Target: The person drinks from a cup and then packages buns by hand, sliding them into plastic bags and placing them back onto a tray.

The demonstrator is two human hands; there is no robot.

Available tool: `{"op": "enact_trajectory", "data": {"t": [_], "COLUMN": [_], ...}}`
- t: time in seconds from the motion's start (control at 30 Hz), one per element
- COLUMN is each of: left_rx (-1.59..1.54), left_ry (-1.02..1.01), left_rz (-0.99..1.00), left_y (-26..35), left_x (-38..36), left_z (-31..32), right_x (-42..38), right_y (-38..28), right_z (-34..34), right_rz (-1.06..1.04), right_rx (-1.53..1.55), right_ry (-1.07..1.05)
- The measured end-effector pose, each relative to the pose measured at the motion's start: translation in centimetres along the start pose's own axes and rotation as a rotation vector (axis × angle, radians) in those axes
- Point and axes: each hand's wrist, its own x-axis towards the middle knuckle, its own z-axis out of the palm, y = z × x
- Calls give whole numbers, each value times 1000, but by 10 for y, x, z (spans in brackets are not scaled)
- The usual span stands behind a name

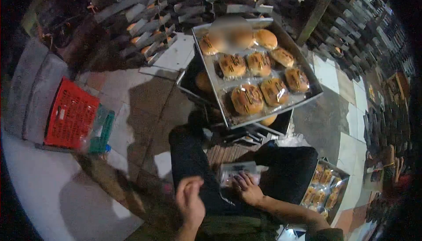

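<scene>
My left hand (191,200) is raised over my left thigh, with fingers loosely bent and nothing visible in them. Between my legs lies a small stack of clear plastic bags (239,168) with dark print. My right hand (250,190) is on it, fingers bent over the film; the fingertips are partly hard to make out. Ahead of my knees, a shallow tray (226,117) holds several buns (247,99), each in a printed clear wrapper. The tray is tilted and rests on other trays.
A red plastic crate (72,115) and a green crate (102,129) stand at the left. Another tray of wrapped buns (325,175) sits by my right leg. Stacked trays (145,25) fill the back, and more (378,126) line the right. A slanted post (318,10) rises behind.
</scene>
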Motion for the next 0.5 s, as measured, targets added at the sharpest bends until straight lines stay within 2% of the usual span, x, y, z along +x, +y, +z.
{"op": "enact_trajectory", "data": {"t": [0.03,0.07,0.1,0.13,0.17,0.2,0.23,0.27,0.3,0.33,0.37,0.4,0.43,0.47,0.5], "left_rx": [-55,38,41,154,175,217,278,340,339,420,489,482,189,-97,-389], "left_ry": [-80,-153,-208,-254,-292,-366,-480,-594,-589,-882,-1169,-1169,-991,-803,-779], "left_rz": [10,4,-18,11,6,93,137,179,172,-78,-340,-344,-433,-513,-396], "left_y": [-14,-27,-39,-46,-60,-74,-95,-110,-100,-80,-64,-54,-45,-42,-43], "left_x": [1,4,10,14,20,28,32,34,34,37,37,34,32,33,39], "left_z": [9,10,12,14,15,16,17,17,18,18,16,11,5,0,1], "right_x": [-2,-4,-6,-1,4,9,8,5,7,12,13,16,16,21,26], "right_y": [-7,-11,-17,-24,-34,-34,-24,-10,3,8,11,7,14,19,24], "right_z": [-2,-9,-27,-39,-49,-58,-62,-63,-65,-79,-127,-170,-186,-205,-211], "right_rz": [-74,-152,-161,-156,289,732,733,572,403,381,451,429,441,336,455], "right_rx": [-100,-202,-97,-87,194,458,454,611,767,1008,1057,1217,1319,1241,1398], "right_ry": [7,9,111,109,43,-27,-37,31,99,237,206,349,331,355,343]}}
